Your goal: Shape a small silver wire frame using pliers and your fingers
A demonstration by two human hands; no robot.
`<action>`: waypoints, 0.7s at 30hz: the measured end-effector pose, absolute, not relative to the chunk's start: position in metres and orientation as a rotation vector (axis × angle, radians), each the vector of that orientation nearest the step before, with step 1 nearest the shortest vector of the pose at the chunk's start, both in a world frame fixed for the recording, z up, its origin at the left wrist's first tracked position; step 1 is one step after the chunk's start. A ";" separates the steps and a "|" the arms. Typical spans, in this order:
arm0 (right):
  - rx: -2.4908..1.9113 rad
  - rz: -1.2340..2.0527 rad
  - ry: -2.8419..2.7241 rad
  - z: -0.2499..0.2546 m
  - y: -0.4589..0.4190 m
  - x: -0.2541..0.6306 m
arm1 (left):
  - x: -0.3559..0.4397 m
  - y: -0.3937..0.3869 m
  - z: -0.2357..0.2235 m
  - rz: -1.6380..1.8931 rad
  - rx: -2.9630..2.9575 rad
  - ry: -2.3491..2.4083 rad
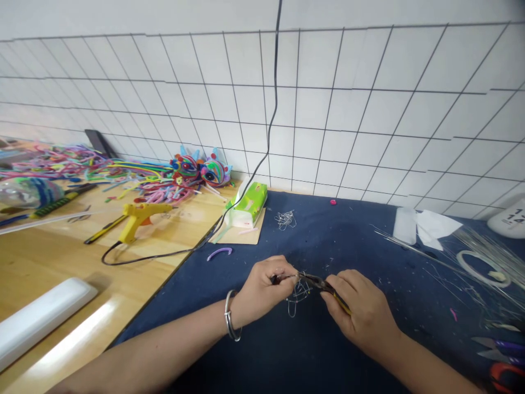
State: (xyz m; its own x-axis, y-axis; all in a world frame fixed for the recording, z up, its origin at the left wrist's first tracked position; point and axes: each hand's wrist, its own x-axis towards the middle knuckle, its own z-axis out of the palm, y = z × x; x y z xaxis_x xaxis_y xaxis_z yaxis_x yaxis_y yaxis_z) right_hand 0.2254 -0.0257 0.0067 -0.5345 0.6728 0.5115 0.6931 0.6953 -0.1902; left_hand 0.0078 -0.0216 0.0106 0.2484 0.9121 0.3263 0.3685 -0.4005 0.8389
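Over the dark blue cloth (262, 334), my left hand (266, 287) pinches a small piece of bent thin wire (301, 293), with loops hanging below the fingers. My right hand (361, 303) is wrapped round a pair of pliers (338, 298) with yellow-and-black handles. The pliers' dark jaws reach left to the wire, close to my left fingertips. Whether the jaws are closed on the wire is too small to tell. Farther back on the cloth lies a tangle of silvery wire (286, 220).
A yellow glue gun (141, 216) with a black cord lies on the wooden table left, near a cutter knife (104, 230). A tissue pack (250, 202) stands at the back. Straight wires (488, 251), a white ring (463, 260) and purple-handled scissors (502, 345) are at right.
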 end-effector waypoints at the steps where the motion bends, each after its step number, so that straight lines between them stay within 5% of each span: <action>1: -1.045 -0.039 -2.345 0.006 -0.026 0.226 | 0.008 -0.021 0.011 1.107 1.886 1.171; 21: -1.069 -0.007 -2.307 0.003 -0.029 0.222 | 0.010 -0.028 0.007 1.247 2.171 1.302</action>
